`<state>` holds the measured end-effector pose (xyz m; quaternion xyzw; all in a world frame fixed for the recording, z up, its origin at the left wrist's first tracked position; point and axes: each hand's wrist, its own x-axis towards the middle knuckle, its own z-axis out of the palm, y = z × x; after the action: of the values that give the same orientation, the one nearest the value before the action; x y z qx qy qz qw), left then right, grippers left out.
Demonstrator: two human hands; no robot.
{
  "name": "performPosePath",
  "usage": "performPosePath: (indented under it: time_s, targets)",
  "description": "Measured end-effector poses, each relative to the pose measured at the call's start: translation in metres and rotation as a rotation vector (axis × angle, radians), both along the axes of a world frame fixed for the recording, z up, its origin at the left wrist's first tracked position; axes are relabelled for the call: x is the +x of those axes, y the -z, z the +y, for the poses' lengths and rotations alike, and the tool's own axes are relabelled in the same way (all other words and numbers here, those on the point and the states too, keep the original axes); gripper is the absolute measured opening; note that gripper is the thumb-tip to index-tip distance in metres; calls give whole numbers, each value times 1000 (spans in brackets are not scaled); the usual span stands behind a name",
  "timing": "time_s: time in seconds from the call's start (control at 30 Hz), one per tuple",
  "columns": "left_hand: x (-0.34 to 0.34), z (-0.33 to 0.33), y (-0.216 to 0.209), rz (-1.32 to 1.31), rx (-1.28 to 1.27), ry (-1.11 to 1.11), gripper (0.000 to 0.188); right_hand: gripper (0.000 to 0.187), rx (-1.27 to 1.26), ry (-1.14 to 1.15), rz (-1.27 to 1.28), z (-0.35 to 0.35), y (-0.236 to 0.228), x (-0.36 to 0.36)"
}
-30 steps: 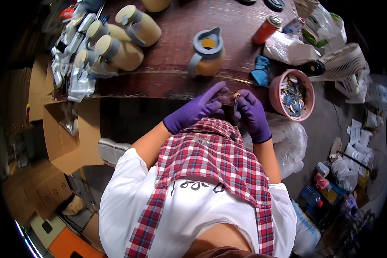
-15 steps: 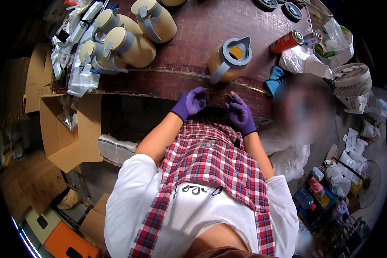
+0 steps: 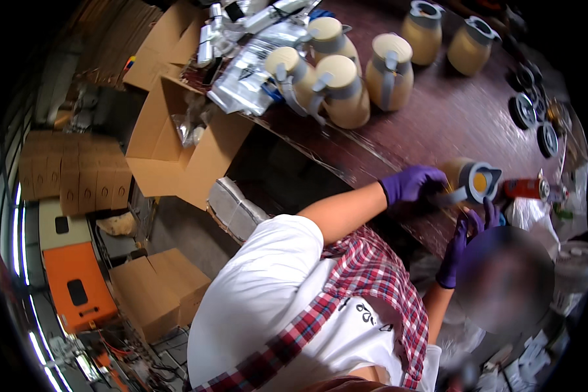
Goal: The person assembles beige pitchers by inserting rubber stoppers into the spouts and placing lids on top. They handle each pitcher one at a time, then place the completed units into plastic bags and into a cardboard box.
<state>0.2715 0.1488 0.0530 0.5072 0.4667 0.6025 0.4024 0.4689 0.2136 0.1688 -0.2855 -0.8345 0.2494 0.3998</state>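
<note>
A tan jug (image 3: 456,171) with a grey collar, spout and handle stands near the table's front edge. Its top is uncovered, showing a yellowish inside. My left hand (image 3: 413,184), in a purple glove, is at the jug's left side, fingers curled together. Blur hides what they hold, if anything, and whether they touch the jug. Just in front of the handle is my right hand (image 3: 465,236), also gloved in purple, with a bare fingertip showing. Its fingers are raised and spread, and I see nothing held in them.
Several lidded tan jugs (image 3: 346,98) stand at the table's left; two unlidded jugs (image 3: 423,32) are farther back. Round black lids (image 3: 524,111) lie at the right, behind a red spray can (image 3: 526,189). An open cardboard box (image 3: 155,166) adjoins the table's left end.
The view has swung left, so the table and jugs appear shifted and tilted. My hands have moved up close to the unlidded jug, and my right fingers have spread.
</note>
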Motion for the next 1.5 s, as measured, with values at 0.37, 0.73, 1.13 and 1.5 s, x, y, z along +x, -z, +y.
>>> performPosePath:
  time_s: [0.37,0.73,1.13,1.5]
  targets:
    - [1,-1,-31,-1042,40,271,44,19,120,92,-206,31,-4,-25]
    - [1,29,-95,1051,290,-360,36,26,71,83,-203,35,7,-19]
    - [-73,63,-69,271,109,74,36,32,53,-25,-129,40,16,-26]
    - [-56,60,-46,-42,-57,-324,56,32,-131,-18,251,3,44,45]
